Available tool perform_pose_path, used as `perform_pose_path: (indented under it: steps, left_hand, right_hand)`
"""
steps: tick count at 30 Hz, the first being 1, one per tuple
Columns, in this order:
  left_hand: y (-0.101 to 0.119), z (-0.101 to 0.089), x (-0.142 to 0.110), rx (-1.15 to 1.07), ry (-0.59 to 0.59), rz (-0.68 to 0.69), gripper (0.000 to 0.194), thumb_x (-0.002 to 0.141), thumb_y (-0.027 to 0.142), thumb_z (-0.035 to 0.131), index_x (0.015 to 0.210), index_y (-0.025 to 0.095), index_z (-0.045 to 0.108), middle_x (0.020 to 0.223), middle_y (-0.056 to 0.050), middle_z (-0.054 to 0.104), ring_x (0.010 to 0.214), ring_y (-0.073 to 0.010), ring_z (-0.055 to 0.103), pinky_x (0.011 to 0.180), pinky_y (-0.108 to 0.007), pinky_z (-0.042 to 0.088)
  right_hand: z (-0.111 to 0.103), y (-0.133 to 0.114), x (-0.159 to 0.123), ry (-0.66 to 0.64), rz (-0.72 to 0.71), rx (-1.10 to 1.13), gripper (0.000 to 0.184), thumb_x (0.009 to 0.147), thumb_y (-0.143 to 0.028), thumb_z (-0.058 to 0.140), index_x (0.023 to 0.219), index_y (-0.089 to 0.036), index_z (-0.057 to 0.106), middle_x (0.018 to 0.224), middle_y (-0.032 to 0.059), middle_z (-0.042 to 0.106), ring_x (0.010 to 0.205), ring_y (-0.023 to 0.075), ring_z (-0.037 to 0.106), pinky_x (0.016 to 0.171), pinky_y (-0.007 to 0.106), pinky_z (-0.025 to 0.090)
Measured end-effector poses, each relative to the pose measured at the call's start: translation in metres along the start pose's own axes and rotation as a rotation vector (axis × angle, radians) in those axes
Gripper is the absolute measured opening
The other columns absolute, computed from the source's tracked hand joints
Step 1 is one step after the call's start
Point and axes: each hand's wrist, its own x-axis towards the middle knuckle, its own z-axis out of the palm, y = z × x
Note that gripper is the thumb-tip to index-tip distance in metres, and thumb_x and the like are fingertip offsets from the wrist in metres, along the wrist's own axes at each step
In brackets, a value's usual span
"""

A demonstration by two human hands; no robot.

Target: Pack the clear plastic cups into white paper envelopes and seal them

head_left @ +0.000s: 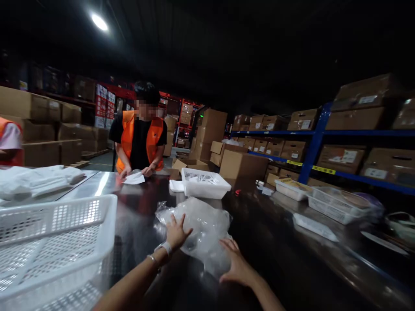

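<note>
A crumpled clear plastic bag (201, 220) with a whitish, bulging look lies on the dark shiny table in front of me; what is inside it I cannot make out. My left hand (177, 233) rests on its left side, fingers spread, a bracelet and a white band at the wrist. At the bag's lower right edge is my right hand (236, 263), with fingers stretched out and the thumb apart. Both palms face down and neither hand is closed round the plastic.
Large white perforated basket (106, 224) at left; smaller white basket (207, 188) beyond the bag. Across the table a person in an orange vest (128, 134) handles a white sheet (134, 178). White trays (292, 190) and a white packet (314, 226) lie right. Boxes fill blue shelves (311, 151).
</note>
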Motion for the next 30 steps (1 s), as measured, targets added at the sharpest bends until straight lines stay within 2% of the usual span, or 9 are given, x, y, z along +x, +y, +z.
perform_pose_path:
  steps: [4,7,10,13,15,18,21,25,30]
  left_hand:
    - [-0.016,-0.037,0.049,0.031,0.018,0.031,0.06,0.096,0.023,0.06,0.153,0.017,0.04,0.161,-0.022,0.034,0.144,-0.0337,0.042,0.115,-0.049,0.039]
    - [-0.006,-0.049,0.049,0.046,0.059,0.041,0.058,0.098,0.011,0.046,0.154,0.013,0.034,0.159,-0.02,0.038,0.14,-0.0294,0.048,0.115,-0.046,0.042]
    - [0.008,-0.043,-0.003,0.06,0.022,0.114,0.054,0.091,0.001,0.039,0.144,0.006,0.05,0.156,-0.019,0.044,0.141,-0.0252,0.047,0.117,-0.031,0.037]
    - [-0.003,-0.042,-0.088,0.102,-0.062,0.194,0.054,0.09,0.004,0.042,0.141,0.016,0.057,0.156,-0.012,0.046,0.144,-0.0223,0.044,0.12,-0.033,0.033]
    - [-0.028,-0.052,-0.148,0.266,-0.162,0.182,0.054,0.088,0.008,0.048,0.139,0.019,0.06,0.156,-0.015,0.046,0.143,-0.0307,0.045,0.119,-0.047,0.034]
    - [-0.083,-0.074,-0.23,0.609,-0.119,-0.096,0.054,0.088,0.007,0.044,0.14,0.013,0.059,0.151,-0.026,0.047,0.139,-0.0437,0.046,0.114,-0.066,0.03]
    - [-0.137,-0.088,-0.289,0.645,-0.091,-0.279,0.053,0.094,0.008,0.038,0.145,0.011,0.054,0.151,-0.025,0.047,0.14,-0.0414,0.046,0.113,-0.062,0.034]
    - [-0.168,-0.099,-0.326,0.54,-0.104,-0.154,0.05,0.094,0.01,0.04,0.14,0.018,0.058,0.146,-0.014,0.057,0.135,-0.0317,0.053,0.111,-0.047,0.043]
    - [-0.17,-0.127,-0.318,0.425,-0.05,-0.002,0.034,0.096,0.017,0.043,0.115,0.019,0.072,0.124,-0.013,0.07,0.121,-0.0306,0.062,0.107,-0.047,0.045]
  right_hand:
    - [0.062,-0.024,0.007,0.277,-0.004,-0.061,0.114,0.047,-0.041,0.098,0.148,-0.027,0.048,0.149,0.0169,0.048,0.141,0.0426,0.041,0.116,0.056,0.039]
    - [0.096,-0.025,0.014,0.424,-0.063,-0.134,0.103,0.052,-0.053,0.095,0.142,-0.023,0.056,0.143,0.0209,0.055,0.138,0.0483,0.044,0.11,0.063,0.045]
    - [0.102,-0.018,0.017,0.519,-0.288,-0.176,0.08,0.061,-0.059,0.089,0.126,-0.018,0.067,0.127,0.0202,0.066,0.131,0.0455,0.053,0.103,0.057,0.053]
    - [0.089,-0.017,0.012,0.633,-0.526,-0.206,0.044,0.086,-0.049,0.071,0.118,-0.018,0.069,0.117,0.0164,0.072,0.122,0.0362,0.063,0.093,0.046,0.06]
    - [0.078,-0.023,0.007,0.719,-0.624,-0.206,0.026,0.099,-0.032,0.052,0.111,-0.019,0.071,0.11,0.0131,0.074,0.112,0.0287,0.069,0.087,0.039,0.061]
    - [0.064,-0.039,0.002,0.793,-0.554,-0.21,0.029,0.1,-0.021,0.044,0.103,-0.02,0.073,0.103,0.0122,0.075,0.102,0.0267,0.07,0.085,0.04,0.058]
    - [0.057,-0.061,-0.005,0.598,-0.458,-0.269,0.02,0.092,-0.03,0.064,0.105,-0.018,0.073,0.106,0.0145,0.072,0.104,0.0324,0.067,0.089,0.046,0.054]
    - [0.06,-0.094,-0.025,0.419,-0.524,-0.263,0.023,0.083,-0.014,0.071,0.105,-0.021,0.074,0.115,0.0125,0.07,0.114,0.0319,0.062,0.102,0.047,0.045]
    - [0.064,-0.122,-0.065,0.292,-0.573,-0.229,0.032,0.086,0.001,0.052,0.088,-0.022,0.074,0.089,0.0049,0.074,0.09,0.0224,0.068,0.087,0.035,0.047]
